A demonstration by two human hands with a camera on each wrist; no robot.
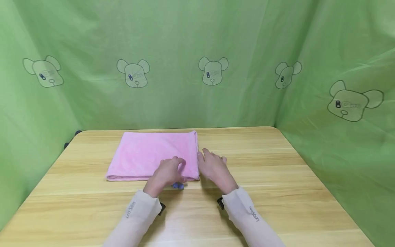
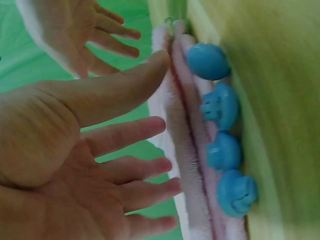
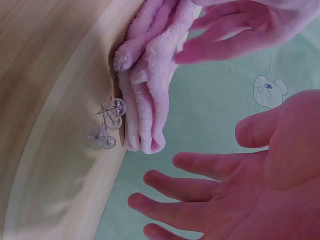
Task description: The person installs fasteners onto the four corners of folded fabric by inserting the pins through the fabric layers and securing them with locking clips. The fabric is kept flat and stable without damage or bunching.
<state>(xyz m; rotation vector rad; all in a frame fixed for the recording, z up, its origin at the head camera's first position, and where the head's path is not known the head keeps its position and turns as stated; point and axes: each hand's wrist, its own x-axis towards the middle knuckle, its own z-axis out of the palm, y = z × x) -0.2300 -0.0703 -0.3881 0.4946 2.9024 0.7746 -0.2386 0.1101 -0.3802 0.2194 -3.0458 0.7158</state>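
Observation:
A folded pink plush blanket (image 1: 148,147) lies flat on the table. Over its front right part is my left hand (image 1: 166,172), fingers apart and holding nothing. By the blanket's right edge, my right hand (image 1: 216,169) has its fingers loosely extended and is likewise bare. In the left wrist view, several blue mushroom-shaped plastic caps (image 2: 221,106) lie in a row along the front folded edge, just beyond the left fingertips. Several clear plastic discs with thin metal pins (image 3: 96,136) sit in a small cluster beside the blanket's right side in the right wrist view.
The light wooden table (image 1: 262,192) has rounded far corners. Green curtains (image 1: 172,34) printed with bear-head outlines hang behind it and on both sides. Dark fittings (image 1: 66,145) show past the table's far left edge. A black wrist strap (image 1: 220,203) is at the right cuff.

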